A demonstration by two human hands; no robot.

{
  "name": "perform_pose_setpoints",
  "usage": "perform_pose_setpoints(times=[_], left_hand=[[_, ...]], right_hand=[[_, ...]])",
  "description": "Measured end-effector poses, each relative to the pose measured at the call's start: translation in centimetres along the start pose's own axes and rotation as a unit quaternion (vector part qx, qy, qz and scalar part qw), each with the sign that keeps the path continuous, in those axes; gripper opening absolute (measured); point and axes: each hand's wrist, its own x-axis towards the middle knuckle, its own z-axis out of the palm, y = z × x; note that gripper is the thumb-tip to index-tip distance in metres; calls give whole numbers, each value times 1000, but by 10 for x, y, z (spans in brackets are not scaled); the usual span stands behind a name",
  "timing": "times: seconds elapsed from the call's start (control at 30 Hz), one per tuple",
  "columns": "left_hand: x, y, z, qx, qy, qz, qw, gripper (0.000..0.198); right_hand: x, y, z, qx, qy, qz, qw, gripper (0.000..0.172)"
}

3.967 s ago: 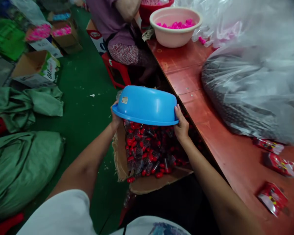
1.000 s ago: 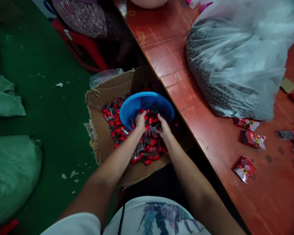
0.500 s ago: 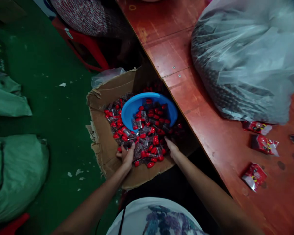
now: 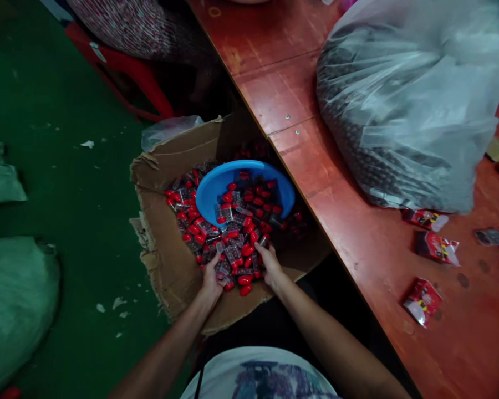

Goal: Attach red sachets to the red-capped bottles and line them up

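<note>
A heap of small clear containers with red caps (image 4: 234,255) and dark contents fills a torn cardboard box (image 4: 156,221). Tilted in that box lies a blue basin (image 4: 207,195), partly filled with the same containers. My left hand (image 4: 212,279) curls around the near left side of the heap, thumb on top and the other fingers largely hidden beneath. From the right, my right hand (image 4: 271,266) grips the heap's other side, its thumb pointing inward. Several containers are gathered between the two hands, just in front of the basin.
A red table (image 4: 336,233) borders the box on the right, bearing a large translucent bag (image 4: 407,122) of dark beads and small red packets (image 4: 424,302). Beyond the box, a person sits on a red stool (image 4: 125,72). Green sacks (image 4: 16,310) lie on the floor at left.
My hands have come closer together, the right one moving inward and the left slightly nearer me, gathering containers between them. The whole view has shifted a little.
</note>
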Motion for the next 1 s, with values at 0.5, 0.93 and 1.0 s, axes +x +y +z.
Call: perform_pose_setpoints(times=[0.5,0.93,1.0], left_hand=[[-11,20,39,-59,-51,-93,993,23],[-52,82,101,-106,-198,33,974,44],[-63,94,110,-32,-188,61,980,64]], right_hand=[[44,-61,-14,-466,40,-279,838,37],[41,-77,-27,-439,75,-351,824,29],[29,-85,-35,-416,66,-373,827,30]])
